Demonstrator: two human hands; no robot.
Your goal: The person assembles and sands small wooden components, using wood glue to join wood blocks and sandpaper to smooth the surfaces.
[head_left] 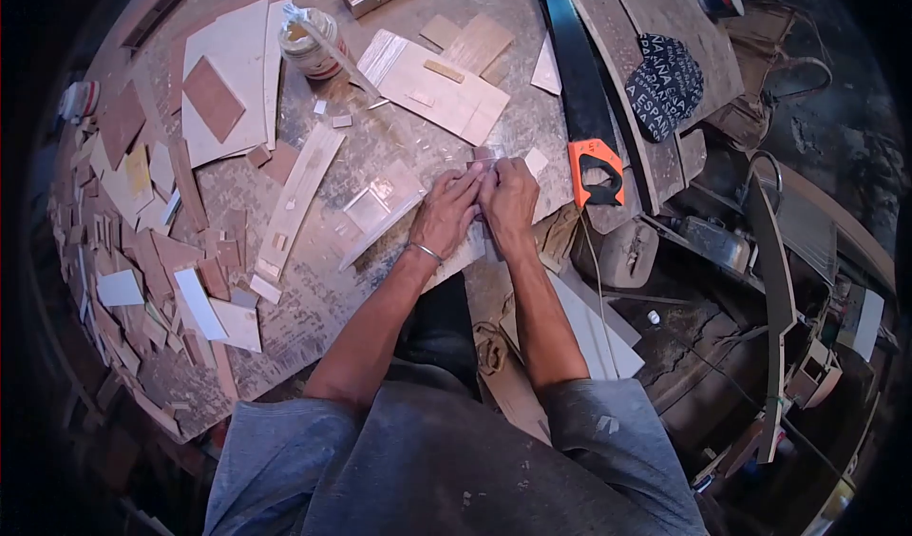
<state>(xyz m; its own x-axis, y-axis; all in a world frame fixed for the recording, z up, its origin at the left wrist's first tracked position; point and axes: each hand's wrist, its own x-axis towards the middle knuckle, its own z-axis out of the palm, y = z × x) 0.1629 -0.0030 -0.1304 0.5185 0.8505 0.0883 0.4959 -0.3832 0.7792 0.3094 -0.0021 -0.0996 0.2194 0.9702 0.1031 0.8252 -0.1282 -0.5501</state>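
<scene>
My left hand (446, 211), with a bracelet at its wrist, and my right hand (510, 199) are close together near the front edge of the workbench. The fingers of both are closed at a small brown wood piece (484, 154), whose end shows just past the fingertips. My palms and fingers hide the rest of it. To the left of my left hand lies a small frame-like wood piece (380, 215). A small pale wood block (536, 162) rests right of my right hand.
A handsaw (597, 175) with an orange and black handle lies to the right, near a dark printed cap (665, 89). Farther back stands a glue jar (313, 44) with a stick across it. Flat boards (437, 85) lie ahead; wood offcuts (157, 251) cover the left side.
</scene>
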